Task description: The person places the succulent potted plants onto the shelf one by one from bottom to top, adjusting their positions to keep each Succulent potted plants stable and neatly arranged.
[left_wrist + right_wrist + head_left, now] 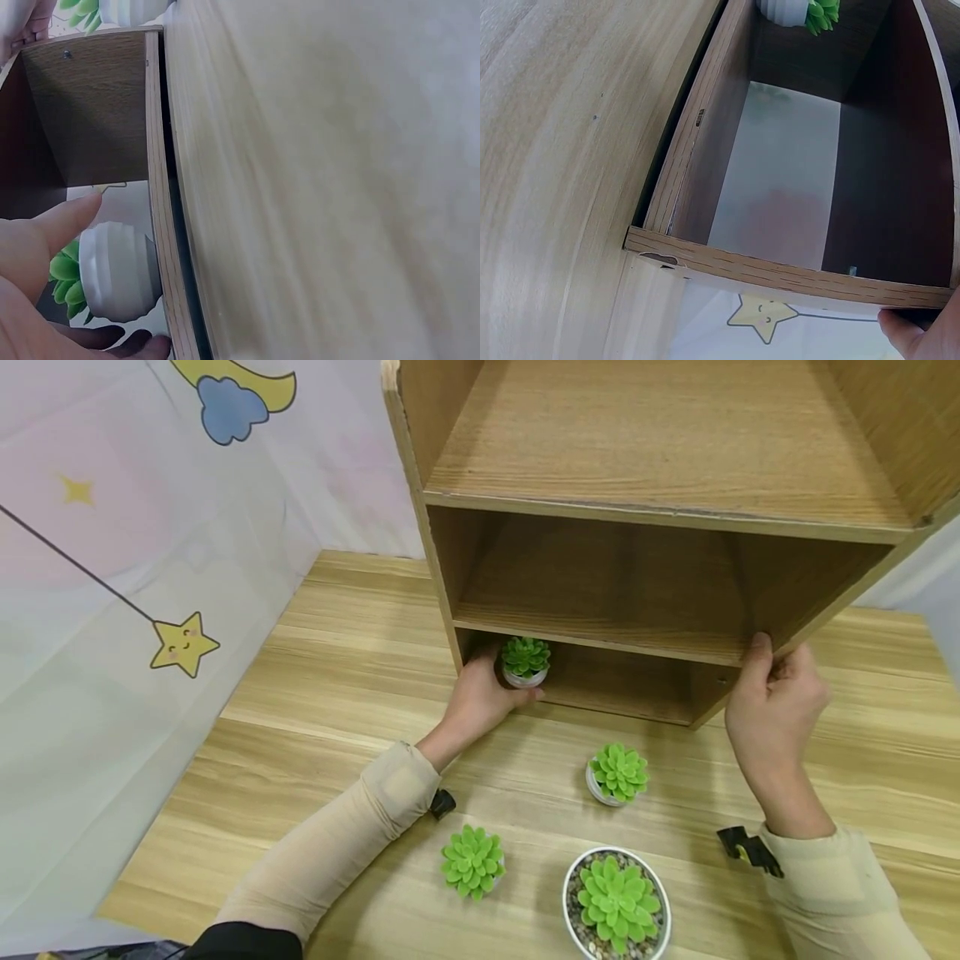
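My left hand (pixel 483 693) reaches into the lowest compartment of a wooden shelf unit (pixel 667 510). Its thumb and fingers spread either side of a small potted succulent (pixel 526 660), whose ribbed white pot (pixel 120 270) stands on the bottom board. In the left wrist view, gaps show between that pot and both the thumb (pixel 75 220) and the fingers (pixel 146 346). At the unit's right side panel, my right hand (pixel 776 710) grips the front edge, thumb inside and fingers curled round the outside. The right wrist view catches only part of this hand (pixel 930 334).
On the wood-grain tabletop (pixel 360 610) before the unit stand two more small succulents (pixel 618 772) (pixel 472 862) and a larger one in a round white pot (pixel 617 902) with pebbles. A printed cloth (pixel 150 552) hangs at the left.
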Tool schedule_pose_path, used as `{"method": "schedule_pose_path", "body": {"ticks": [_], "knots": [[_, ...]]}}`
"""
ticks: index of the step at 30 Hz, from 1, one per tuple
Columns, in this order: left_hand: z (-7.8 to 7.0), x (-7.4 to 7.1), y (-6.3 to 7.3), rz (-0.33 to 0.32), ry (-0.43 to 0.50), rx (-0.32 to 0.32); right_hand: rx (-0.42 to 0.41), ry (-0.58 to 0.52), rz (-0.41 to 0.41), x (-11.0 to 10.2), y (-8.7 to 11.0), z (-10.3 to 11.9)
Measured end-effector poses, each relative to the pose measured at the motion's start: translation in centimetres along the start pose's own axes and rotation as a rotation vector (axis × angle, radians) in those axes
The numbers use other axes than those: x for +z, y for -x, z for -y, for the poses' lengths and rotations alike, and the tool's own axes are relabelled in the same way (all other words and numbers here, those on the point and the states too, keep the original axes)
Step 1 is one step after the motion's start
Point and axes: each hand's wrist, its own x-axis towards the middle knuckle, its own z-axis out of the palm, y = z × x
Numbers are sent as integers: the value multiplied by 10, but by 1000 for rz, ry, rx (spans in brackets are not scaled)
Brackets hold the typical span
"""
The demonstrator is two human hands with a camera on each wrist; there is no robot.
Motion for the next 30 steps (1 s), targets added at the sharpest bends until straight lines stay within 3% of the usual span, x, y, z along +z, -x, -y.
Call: {"method": "schedule_pose_path", "body": {"ticks": [19, 23, 30], "knots": [[-4, -4, 6, -16, 77, 25, 8, 18, 3, -1, 0, 0], [-4, -5, 7, -14, 86, 3, -7, 17, 3, 0, 0, 0], [-5, -7, 9, -16, 102, -19, 38, 41, -12, 2, 0, -1]]}}
